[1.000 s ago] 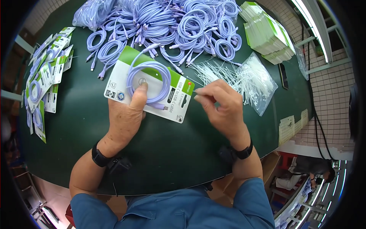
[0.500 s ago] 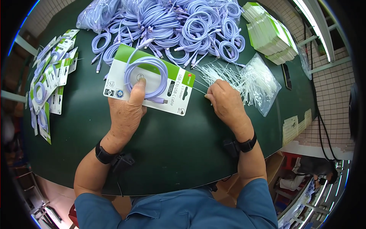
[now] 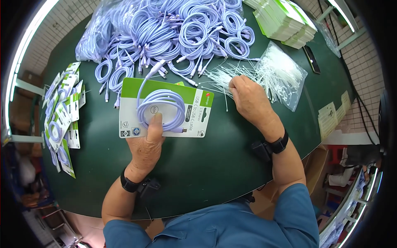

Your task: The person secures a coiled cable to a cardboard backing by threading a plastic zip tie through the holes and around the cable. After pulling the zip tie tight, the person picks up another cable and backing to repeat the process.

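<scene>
My left hand (image 3: 145,151) grips a white and green packaging card (image 3: 194,120), with its thumb pressing a coiled lilac USB cable (image 3: 180,108) flat against the front. One cable end sticks up past the card's top edge; the other plug lies near its bottom edge. Over a loose heap of thin white cable ties (image 3: 219,77) is my right hand (image 3: 253,101), its fingers pinched together. Ties show at its fingertips; how many the pinch holds is hidden. A clear plastic bag (image 3: 283,76) of more ties lies just right of this hand.
Coiled lilac cables (image 3: 165,37) form a large pile at the back of the green table (image 3: 186,173). Stacked cards (image 3: 285,22) stand back right, near a dark phone (image 3: 311,60). Carded cables (image 3: 62,115) lie overlapped at left. Paper sheets (image 3: 328,118) cover part of the right edge.
The card and cable have come lower and slightly right in view, turned nearly level. My right hand has moved apart from the card, into the tie heap. The whole view has also shifted.
</scene>
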Tool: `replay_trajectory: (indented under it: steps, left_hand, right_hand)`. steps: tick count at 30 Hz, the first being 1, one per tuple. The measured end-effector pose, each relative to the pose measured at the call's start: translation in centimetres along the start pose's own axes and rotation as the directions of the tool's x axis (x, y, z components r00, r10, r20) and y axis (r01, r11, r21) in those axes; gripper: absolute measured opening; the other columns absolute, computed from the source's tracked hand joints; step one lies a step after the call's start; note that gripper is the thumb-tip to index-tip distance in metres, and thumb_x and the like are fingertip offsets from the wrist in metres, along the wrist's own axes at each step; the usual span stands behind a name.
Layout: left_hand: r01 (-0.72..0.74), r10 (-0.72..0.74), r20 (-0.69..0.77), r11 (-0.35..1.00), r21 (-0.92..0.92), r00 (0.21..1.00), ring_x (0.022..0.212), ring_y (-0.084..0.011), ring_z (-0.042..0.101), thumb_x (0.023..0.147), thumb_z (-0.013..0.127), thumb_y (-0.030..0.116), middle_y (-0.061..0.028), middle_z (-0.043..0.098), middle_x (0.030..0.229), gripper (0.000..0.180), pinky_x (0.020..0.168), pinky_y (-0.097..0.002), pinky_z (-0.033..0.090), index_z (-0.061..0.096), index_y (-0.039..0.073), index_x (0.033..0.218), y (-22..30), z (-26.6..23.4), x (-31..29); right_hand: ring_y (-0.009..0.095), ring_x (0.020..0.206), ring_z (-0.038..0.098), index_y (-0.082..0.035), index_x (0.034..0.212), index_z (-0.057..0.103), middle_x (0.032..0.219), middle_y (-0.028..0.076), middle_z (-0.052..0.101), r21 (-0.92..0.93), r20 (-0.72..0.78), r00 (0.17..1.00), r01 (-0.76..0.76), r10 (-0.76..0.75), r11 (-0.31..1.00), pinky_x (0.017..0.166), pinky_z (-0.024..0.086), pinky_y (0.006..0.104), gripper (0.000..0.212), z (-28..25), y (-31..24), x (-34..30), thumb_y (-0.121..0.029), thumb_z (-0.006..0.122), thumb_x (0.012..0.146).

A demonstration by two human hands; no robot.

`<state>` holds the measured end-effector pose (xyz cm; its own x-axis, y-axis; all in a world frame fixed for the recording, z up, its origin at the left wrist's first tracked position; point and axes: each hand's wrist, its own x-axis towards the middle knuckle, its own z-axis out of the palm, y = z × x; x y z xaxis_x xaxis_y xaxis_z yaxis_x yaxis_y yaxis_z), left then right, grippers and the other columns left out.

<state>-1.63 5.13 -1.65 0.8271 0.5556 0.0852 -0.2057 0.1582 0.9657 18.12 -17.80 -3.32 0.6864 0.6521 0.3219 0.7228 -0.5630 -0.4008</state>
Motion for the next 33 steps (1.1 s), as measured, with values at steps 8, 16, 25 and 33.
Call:
replay_trajectory:
  steps: [8, 16, 25, 33]
  left_hand:
    - [-0.024, 0.024, -0.002, 0.998, 0.062, 1.000, 0.101, -0.0248, 0.076, 0.103, 0.065, 0.012, -0.0188, 0.067, 0.125, 0.050, 0.080, -0.0385, 0.069, 0.044, -0.004, 0.146, -1.0, -0.1, -0.2]
    - [-0.344, 0.303, 0.296, 0.934, 0.099, 0.906, 0.094, -0.0235, 0.077, 0.097, 0.081, 0.019, -0.0139, 0.075, 0.111, 0.055, 0.084, -0.0361, 0.065, 0.060, -0.005, 0.141, -2.2, -0.6, -2.2]
    - [-0.889, 0.477, 0.774, 0.394, 0.236, 0.417, 0.053, -0.0114, 0.047, 0.074, 0.082, 0.013, 0.0025, 0.049, 0.069, 0.048, 0.044, -0.0304, 0.035, 0.080, 0.004, 0.122, 1.9, 0.8, -1.3]
    - [-0.931, 0.474, 0.819, 0.315, 0.186, 0.324, 0.051, -0.0094, 0.040, 0.076, 0.080, 0.015, 0.0049, 0.032, 0.066, 0.049, 0.044, -0.0285, 0.032, 0.080, 0.008, 0.124, 2.2, 1.5, -2.0]
  right_hand:
    - [0.030, 0.079, 0.068, -0.003, 0.091, 0.068, 0.092, 0.012, 0.068, 0.097, -0.108, 0.992, 0.075, -0.064, 0.992, 0.071, 0.056, 0.0395, 0.004, -1.8, -0.6, 0.1, -0.003, 0.072, 0.093]
    - [0.010, 0.072, 0.063, 0.000, 0.095, 0.070, 0.093, 0.007, 0.074, 0.593, 0.018, 0.950, -0.261, 0.311, 0.762, 0.064, 0.050, 0.0264, 0.005, -3.2, -1.0, 0.6, -0.003, 0.073, 0.096]
    - [0.007, 0.072, 0.059, 0.002, 0.112, 0.074, 0.095, 0.010, 0.075, 0.910, 0.383, 0.909, -0.402, 0.167, 0.100, 0.063, 0.046, 0.0213, 0.013, -4.4, -2.8, 0.6, -0.003, 0.073, 0.099]
    - [0.009, 0.072, 0.060, 0.006, 0.119, 0.075, 0.095, 0.010, 0.075, 0.882, 0.446, 0.894, -0.447, 0.045, 0.152, 0.064, 0.048, 0.0221, 0.021, -3.8, -4.2, 0.0, 0.000, 0.072, 0.099]
